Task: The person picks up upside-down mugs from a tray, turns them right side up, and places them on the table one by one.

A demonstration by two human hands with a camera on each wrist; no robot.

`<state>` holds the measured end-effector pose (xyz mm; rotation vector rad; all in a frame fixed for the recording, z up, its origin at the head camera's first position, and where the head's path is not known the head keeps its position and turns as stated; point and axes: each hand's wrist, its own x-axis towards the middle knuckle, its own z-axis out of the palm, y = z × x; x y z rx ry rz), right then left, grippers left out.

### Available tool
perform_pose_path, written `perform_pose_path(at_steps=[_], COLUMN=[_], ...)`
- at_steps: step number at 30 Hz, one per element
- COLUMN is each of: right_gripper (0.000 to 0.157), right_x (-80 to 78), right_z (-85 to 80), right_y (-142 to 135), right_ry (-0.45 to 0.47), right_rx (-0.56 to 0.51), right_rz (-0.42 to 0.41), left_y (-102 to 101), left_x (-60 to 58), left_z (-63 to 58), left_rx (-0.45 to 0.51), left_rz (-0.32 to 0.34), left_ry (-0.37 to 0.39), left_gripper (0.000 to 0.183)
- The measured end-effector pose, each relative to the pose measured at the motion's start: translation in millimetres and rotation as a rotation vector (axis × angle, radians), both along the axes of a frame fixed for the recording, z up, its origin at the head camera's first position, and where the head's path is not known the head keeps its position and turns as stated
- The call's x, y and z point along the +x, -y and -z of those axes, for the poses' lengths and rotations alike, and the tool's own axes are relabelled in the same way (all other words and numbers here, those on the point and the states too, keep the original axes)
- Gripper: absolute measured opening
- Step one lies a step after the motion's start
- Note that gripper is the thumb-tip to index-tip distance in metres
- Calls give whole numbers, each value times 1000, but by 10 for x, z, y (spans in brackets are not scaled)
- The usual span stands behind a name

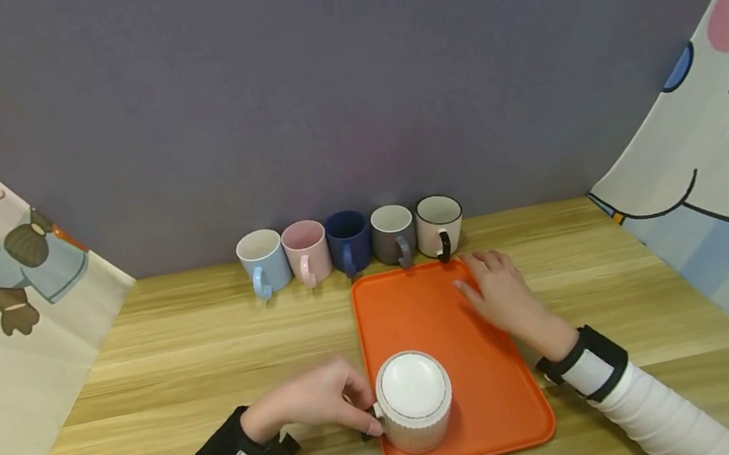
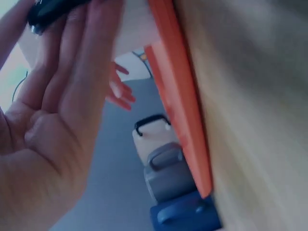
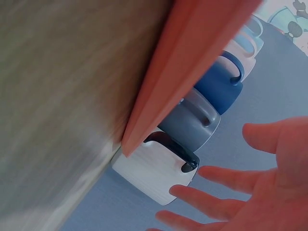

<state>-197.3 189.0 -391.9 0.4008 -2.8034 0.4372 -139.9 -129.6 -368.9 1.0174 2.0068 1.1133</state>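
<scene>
A white ribbed mug (image 1: 419,431) is over the near left part of an orange tray (image 1: 476,398). Its upper face is a closed white disc with a grey ring; I cannot tell whether this is a lid or an upturned base. My left hand (image 1: 321,397) pinches its dark handle (image 2: 57,12) at the tray's left edge. Fingers spread, my right hand (image 1: 503,293) is at the tray's far right corner, holding nothing. Closest to it is a white mug (image 1: 438,229) with a black handle (image 3: 172,148); contact with the tray is unclear.
Along the grey back wall (image 1: 345,90) stand a light blue mug (image 1: 264,261), a pink mug (image 1: 307,251), a navy mug (image 1: 349,241) and a grey mug (image 1: 393,235). They are side by side, handles forward, just behind the tray on the wooden table (image 1: 215,357). Printed cloths flank both sides.
</scene>
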Motion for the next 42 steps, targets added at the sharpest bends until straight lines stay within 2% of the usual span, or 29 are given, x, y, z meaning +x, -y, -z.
perform_pose_path(at_steps=[6,15,22,31,36,42], right_gripper=[52,52,52,51,49,48], right_x=[-7,-5,-8,-19,-33,-51], right_z=[-2,11,6,9,1,-4], right_y=[-23,-58,-61,-74,-95,-118], right_ry=[-9,-28,-7,0,-8,6], right_rx=[-6,-5,-2,-16,-26,-38], right_rz=[-3,-4,0,10,9,15], left_y=[-31,-64,-45,-37,-30,-16], left_x=[26,48,42,45,26,-17], left_z=[-13,-47,-39,-47,-39,58], left_rx=[2,-21,19,-15,-8,37], left_rz=[-13,-14,-13,-52,-99,-214], left_ry=[-13,-150,-95,-143,-159,-140], left_gripper=[23,20,21,16,14,9])
